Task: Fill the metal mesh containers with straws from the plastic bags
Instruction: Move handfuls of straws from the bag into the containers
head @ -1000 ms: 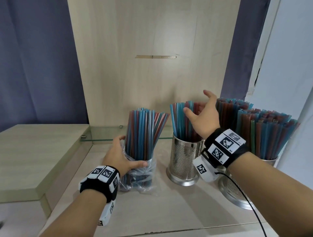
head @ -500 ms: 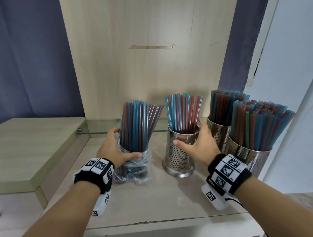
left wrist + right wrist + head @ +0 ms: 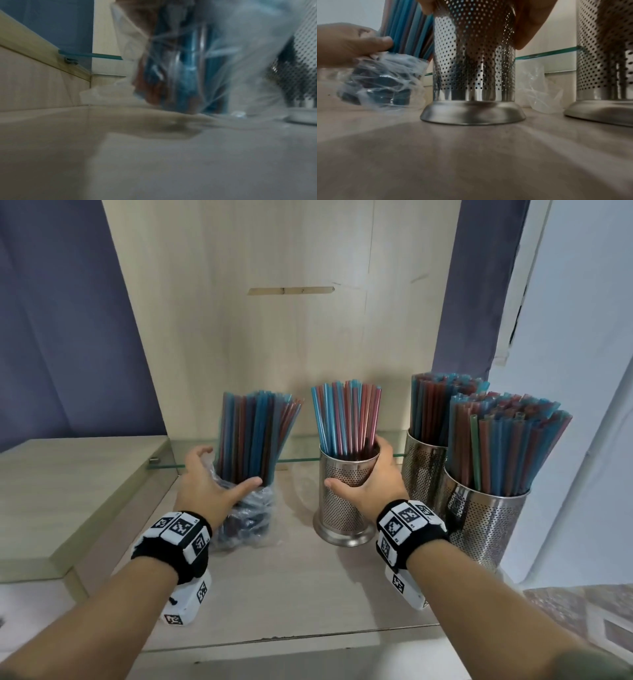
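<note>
- Blue and red plastic straws [image 3: 255, 436] stand in a crumpled clear plastic bag [image 3: 250, 525], centre-left; left hand [image 3: 205, 491] curls around them.
- Right hand [image 3: 373, 484] grips the perforated steel container [image 3: 342, 511] at centre.

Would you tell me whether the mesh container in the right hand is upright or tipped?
Upright: the mesh container sits base-flat on the shelf, gripped by the right hand.

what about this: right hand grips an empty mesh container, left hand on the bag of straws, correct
Not empty: the head view shows the mesh container in the right hand has straws in it. The left hand is on the bag of straws.
</note>
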### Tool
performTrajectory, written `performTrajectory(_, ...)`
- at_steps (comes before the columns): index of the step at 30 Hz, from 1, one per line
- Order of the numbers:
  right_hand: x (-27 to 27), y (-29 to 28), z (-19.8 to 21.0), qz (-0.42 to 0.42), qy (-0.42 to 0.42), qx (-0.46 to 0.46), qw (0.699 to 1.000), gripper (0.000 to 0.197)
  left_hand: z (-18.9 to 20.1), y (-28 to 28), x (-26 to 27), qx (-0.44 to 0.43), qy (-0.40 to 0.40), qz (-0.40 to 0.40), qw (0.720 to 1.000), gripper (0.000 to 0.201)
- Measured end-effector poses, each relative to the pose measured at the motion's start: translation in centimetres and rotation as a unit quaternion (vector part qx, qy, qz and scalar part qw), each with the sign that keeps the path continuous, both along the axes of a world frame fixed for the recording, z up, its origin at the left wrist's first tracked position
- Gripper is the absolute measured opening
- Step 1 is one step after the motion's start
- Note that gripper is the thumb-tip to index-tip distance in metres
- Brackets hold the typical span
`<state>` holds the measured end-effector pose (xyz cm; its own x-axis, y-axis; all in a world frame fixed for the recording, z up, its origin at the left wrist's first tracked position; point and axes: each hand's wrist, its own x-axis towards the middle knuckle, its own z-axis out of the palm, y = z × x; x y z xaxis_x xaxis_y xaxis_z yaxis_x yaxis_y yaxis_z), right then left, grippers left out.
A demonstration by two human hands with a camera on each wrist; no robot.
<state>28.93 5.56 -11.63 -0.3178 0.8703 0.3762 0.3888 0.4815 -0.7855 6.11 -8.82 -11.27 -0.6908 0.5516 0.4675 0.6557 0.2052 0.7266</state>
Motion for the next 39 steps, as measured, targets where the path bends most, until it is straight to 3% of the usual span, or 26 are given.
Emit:
performTrajectory(4, 0.1, 0.1, 0.0, 0.01, 0.007, 0.005, 1.0, 0.121, 0.3, 1.0, 0.3, 0.054, -0.032, 0.034, 0.997, 0.094)
performTrajectory(11, 0.3, 0.3, -0.1, 0.018, -0.001, 0.01, 1.0, 0.123, 0.2, 3.5, 0.5, -0.013, -0.114, 0.069, 0.991, 0.089)
performTrajectory(14, 0.4, 0.4, -0.1, 0.025, 0.0, 0.012, 1.0, 0.122, 0.4, 3.9, -0.6, -0.077, -0.116, 0.056, 0.989, 0.095)
performTrajectory(16, 0.4, 0.4, -0.1, 0.029, 0.005, 0.011, 1.0, 0.122, 0.6, 4.1, -1.4, -0.152, -0.065, 0.077, 0.983, 0.111)
performTrajectory(18, 0.3, 0.5, -0.1, 0.032, 0.008, 0.015, 0.999, 0.121, 1.1, 4.5, -2.2, -0.256, -0.007, 0.108, 0.961, 0.122)
performTrajectory(21, 0.3, 0.6, -0.2, 0.034, 0.01, 0.022, 0.999, 0.119, 3.5, 4.6, -2.3, -0.307, 0.023, 0.083, 0.948, 0.125)
performTrajectory(24, 0.3, 0.6, -0.2, 0.036, 0.012, 0.026, 0.999, 0.119, 5.8, 4.9, -2.9, -0.282, 0.005, 0.052, 0.958, 0.096)
performTrajectory(29, 0.3, 0.8, -0.3, 0.035, 0.01, 0.035, 0.999, 0.119, 7.0, 5.4, -3.6, -0.216, -0.09, 0.017, 0.972, 0.058)
performTrajectory(39, 0.2, 0.9, -0.5, 0.042, 0.023, 0.034, 0.998, 0.117, 6.4, 6.0, -3.9, -0.112, -0.111, 0.025, 0.987, 0.025)
